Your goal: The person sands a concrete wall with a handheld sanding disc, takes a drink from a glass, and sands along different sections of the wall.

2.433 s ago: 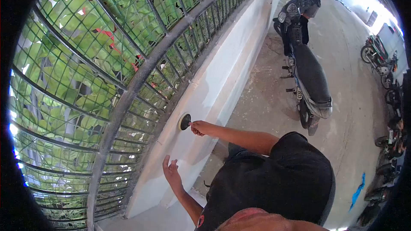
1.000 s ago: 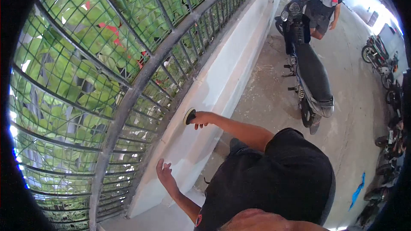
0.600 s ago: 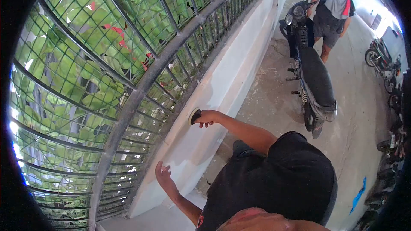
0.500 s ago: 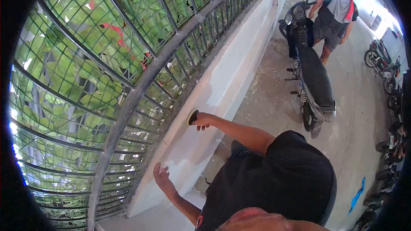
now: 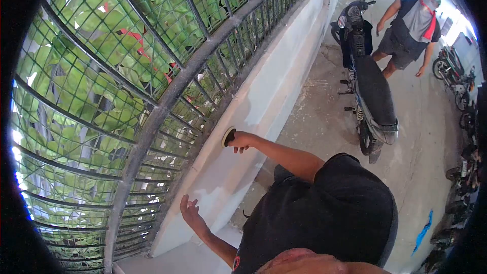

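Note:
My right hand (image 5: 241, 141) is closed on a round, dark-backed pad with a pale rim (image 5: 228, 137), whose face lies against the upper part of the low wall (image 5: 271, 89). Part of the pad is hidden behind my fingers. Lower left, my left hand (image 5: 190, 211) is open beside the wall with its fingers apart and nothing in them; whether it touches the wall I cannot tell. Pale grey patches mark the wall's whitish surface around both hands.
Metal bars and green mesh (image 5: 175, 89) rise above the wall, with leaves behind. A black motorcycle (image 5: 374, 86) stands at the right, a person (image 5: 406, 33) beside it. Several more motorcycles (image 5: 451, 66) line the far right. A blue strip (image 5: 422, 231) lies on the floor.
The pad and my right hand have shifted very slightly upward along the wall. My left hand has moved a little left. The person by the motorcycle has stepped right and nearer.

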Motion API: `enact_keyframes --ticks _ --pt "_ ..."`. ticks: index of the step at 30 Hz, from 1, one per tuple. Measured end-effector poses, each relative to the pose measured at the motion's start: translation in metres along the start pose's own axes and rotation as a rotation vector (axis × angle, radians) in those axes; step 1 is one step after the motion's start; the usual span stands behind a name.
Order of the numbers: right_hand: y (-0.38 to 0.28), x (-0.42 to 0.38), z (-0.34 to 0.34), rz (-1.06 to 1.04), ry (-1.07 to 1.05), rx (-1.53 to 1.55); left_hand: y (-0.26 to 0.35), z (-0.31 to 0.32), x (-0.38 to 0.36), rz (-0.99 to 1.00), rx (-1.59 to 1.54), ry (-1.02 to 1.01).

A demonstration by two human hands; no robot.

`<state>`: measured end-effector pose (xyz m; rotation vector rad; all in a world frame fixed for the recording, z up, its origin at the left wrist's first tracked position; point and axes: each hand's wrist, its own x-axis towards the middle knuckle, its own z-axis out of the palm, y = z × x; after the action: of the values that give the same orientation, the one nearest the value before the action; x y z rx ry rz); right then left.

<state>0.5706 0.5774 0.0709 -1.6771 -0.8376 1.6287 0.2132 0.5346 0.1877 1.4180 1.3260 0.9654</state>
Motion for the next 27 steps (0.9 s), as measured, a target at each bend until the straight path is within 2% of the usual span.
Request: enact_keyframes --ticks 2,6,11,14,23,27 --pt "0.005 0.002 0.021 0.007 -0.013 -0.061 -0.003 -0.001 0.0 -0.001 -0.001 0.001" --pt "0.01 -0.016 0.054 -0.088 -0.098 0.026 -0.003 0.003 0.002 0.001 -0.021 -0.02" --pt "0.011 -0.019 0.026 -0.1 0.028 0.023 0.005 0.003 -0.001 0.02 -0.02 -0.006" --pt "0.004 -0.027 0.003 -0.07 0.034 -0.01 0.001 -0.002 -0.002 0.001 -0.004 0.01" --pt "0.002 -0.021 0.062 -0.106 -0.065 -0.029 -0.004 -0.005 -0.005 -0.019 0.007 -0.002" --pt "0.006 -0.027 0.052 -0.144 -0.039 0.022 0.003 -0.008 -0.006 0.004 0.017 -0.011"
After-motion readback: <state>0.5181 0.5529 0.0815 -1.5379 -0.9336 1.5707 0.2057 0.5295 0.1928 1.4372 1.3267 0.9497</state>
